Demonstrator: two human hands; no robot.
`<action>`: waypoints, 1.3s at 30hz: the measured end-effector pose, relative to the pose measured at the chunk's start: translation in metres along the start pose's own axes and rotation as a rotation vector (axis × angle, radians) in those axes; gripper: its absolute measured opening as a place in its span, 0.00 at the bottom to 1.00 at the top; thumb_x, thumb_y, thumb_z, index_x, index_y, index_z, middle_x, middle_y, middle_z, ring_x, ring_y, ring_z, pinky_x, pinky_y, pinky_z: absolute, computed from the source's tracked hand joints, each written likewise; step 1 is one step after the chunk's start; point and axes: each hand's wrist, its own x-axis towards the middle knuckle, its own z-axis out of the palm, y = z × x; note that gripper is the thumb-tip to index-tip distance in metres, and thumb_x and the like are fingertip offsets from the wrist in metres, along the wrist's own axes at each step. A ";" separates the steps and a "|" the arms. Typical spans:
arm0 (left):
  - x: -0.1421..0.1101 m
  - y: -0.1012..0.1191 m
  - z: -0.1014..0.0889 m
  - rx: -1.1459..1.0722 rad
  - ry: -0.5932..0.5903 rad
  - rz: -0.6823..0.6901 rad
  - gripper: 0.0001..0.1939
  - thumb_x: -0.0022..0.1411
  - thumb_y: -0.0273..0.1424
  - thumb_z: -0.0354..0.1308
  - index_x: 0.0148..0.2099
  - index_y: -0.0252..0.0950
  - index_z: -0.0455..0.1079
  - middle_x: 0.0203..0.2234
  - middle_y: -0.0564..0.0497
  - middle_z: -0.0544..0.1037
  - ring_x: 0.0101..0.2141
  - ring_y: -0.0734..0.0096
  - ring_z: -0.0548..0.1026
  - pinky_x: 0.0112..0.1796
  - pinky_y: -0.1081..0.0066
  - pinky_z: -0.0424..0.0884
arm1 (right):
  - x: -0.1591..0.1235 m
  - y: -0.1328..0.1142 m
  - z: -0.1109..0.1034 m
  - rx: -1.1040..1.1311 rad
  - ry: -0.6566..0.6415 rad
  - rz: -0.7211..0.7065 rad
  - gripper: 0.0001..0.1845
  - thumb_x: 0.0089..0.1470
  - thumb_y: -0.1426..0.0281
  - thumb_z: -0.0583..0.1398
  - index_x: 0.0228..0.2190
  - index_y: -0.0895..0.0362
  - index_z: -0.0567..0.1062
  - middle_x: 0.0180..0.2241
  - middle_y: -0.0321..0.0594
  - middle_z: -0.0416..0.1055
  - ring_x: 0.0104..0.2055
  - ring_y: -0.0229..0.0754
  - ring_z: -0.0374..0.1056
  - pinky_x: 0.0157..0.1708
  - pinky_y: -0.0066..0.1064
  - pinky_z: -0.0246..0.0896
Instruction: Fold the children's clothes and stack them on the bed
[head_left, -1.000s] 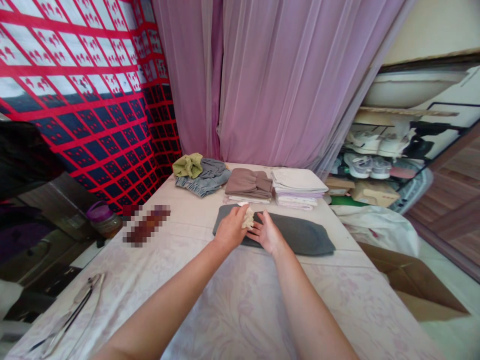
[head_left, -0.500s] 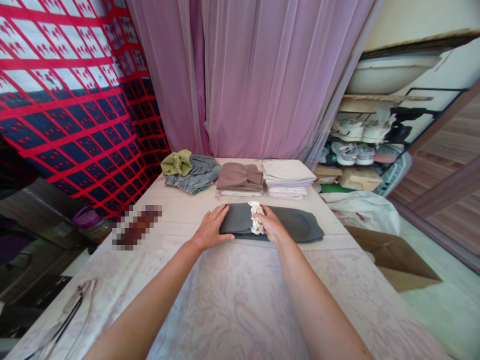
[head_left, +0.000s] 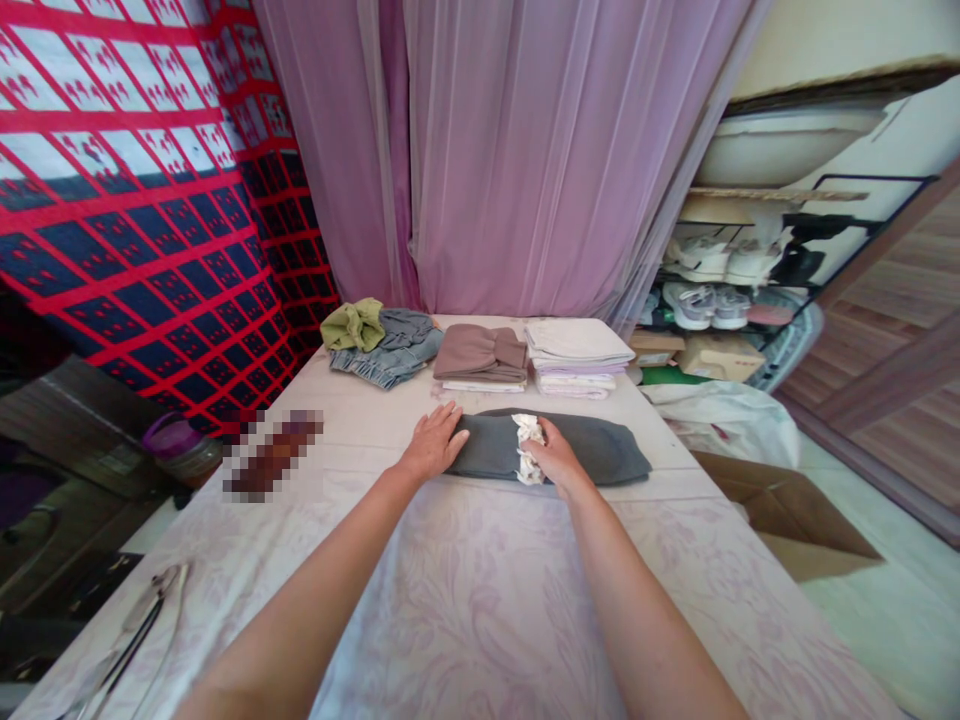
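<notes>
A folded dark grey garment lies crosswise on the table in front of me. My left hand rests at its left end, palm down with fingers spread. A crumpled white cloth is gripped in my right hand, low against the middle of the grey garment. Part of the cloth is hidden behind my fingers. Behind the garment lie a folded brown garment on some lighter cloths and a stack of folded white and lilac cloths.
Loose green clothing and grey-blue clothing are heaped at the back left. Eyeglasses lie at the table's left edge, below a blurred-out patch. A cardboard box and a shoe rack stand on the right.
My hands, close together before, have moved apart. The left went to the garment's left end; the right, holding the white cloth, slid a little rightward over it. The view shifted slightly.
</notes>
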 end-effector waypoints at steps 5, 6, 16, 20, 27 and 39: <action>0.012 0.007 0.010 0.079 -0.063 -0.003 0.30 0.66 0.39 0.43 0.67 0.33 0.48 0.66 0.41 0.49 0.65 0.54 0.47 0.60 0.49 0.45 | 0.002 -0.004 -0.002 -0.011 0.021 0.035 0.40 0.40 0.74 0.60 0.58 0.56 0.60 0.34 0.37 0.75 0.27 0.38 0.68 0.27 0.27 0.63; 0.012 0.008 0.013 0.074 -0.081 -0.022 0.30 0.66 0.40 0.44 0.67 0.34 0.48 0.66 0.42 0.48 0.65 0.53 0.47 0.60 0.48 0.46 | 0.002 -0.004 -0.003 -0.012 0.022 0.041 0.42 0.40 0.74 0.60 0.59 0.56 0.59 0.34 0.37 0.75 0.26 0.37 0.68 0.26 0.27 0.63; 0.016 -0.004 -0.006 -0.092 -0.081 -0.024 0.38 0.62 0.45 0.49 0.68 0.33 0.45 0.66 0.37 0.46 0.65 0.57 0.46 0.60 0.57 0.49 | 0.003 -0.006 -0.011 0.281 -0.025 0.178 0.35 0.42 0.75 0.60 0.55 0.54 0.64 0.28 0.34 0.75 0.23 0.37 0.68 0.22 0.27 0.63; -0.012 0.010 0.005 -0.105 0.063 0.041 0.50 0.51 0.46 0.62 0.68 0.36 0.42 0.67 0.36 0.43 0.65 0.50 0.44 0.60 0.52 0.49 | 0.002 -0.020 -0.005 0.396 -0.048 0.166 0.33 0.42 0.74 0.61 0.52 0.53 0.65 0.25 0.31 0.73 0.22 0.35 0.67 0.22 0.25 0.63; -0.027 0.025 0.031 -0.111 0.366 -0.081 0.39 0.53 0.22 0.54 0.67 0.34 0.48 0.64 0.40 0.53 0.63 0.57 0.54 0.60 0.59 0.54 | -0.010 -0.060 0.006 0.532 -0.041 0.095 0.35 0.44 0.75 0.60 0.56 0.55 0.61 0.27 0.33 0.73 0.25 0.36 0.69 0.21 0.24 0.62; -0.035 0.005 0.026 0.050 0.145 -0.169 0.37 0.51 0.17 0.51 0.63 0.44 0.60 0.63 0.46 0.59 0.58 0.55 0.64 0.56 0.57 0.61 | -0.005 -0.016 -0.002 0.343 0.087 0.200 0.43 0.43 0.79 0.58 0.61 0.58 0.54 0.34 0.40 0.77 0.21 0.36 0.67 0.17 0.24 0.59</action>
